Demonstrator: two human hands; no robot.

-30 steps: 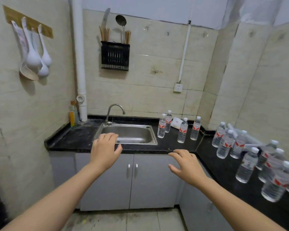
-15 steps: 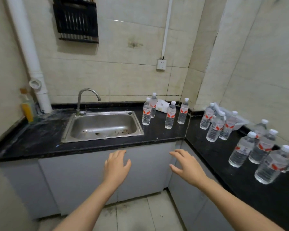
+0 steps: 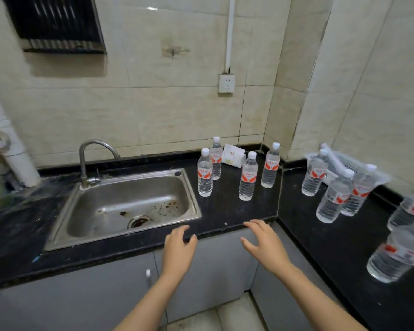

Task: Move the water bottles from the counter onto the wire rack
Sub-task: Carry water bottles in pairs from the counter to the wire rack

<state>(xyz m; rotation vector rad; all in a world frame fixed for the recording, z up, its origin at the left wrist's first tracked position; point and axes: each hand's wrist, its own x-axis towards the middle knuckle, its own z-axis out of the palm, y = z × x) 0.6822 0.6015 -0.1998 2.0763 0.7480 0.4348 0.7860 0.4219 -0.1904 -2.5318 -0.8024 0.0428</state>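
Several clear water bottles with red labels and white caps stand on the black counter [image 3: 237,211]. The nearest ones, a bottle [image 3: 204,175] right of the sink and another bottle [image 3: 248,179] beside it, stand with two more behind. More bottles [image 3: 335,199] line the counter's right wing. My left hand [image 3: 179,247] hovers at the counter's front edge, fingers apart, holding nothing. My right hand [image 3: 265,244] is level with it, also spread and empty. A black wire rack [image 3: 55,25] hangs on the wall at top left.
A steel sink [image 3: 129,206] with a curved tap [image 3: 91,161] fills the counter's left part. A white packet [image 3: 233,156] leans on the back wall. A white plastic basket [image 3: 344,163] sits in the right corner. A wall socket [image 3: 226,83] and a white pipe [image 3: 12,158] are nearby.
The view has closed in on the counter and tilted down. Both hands have come forward to the counter's front edge, still empty and spread.
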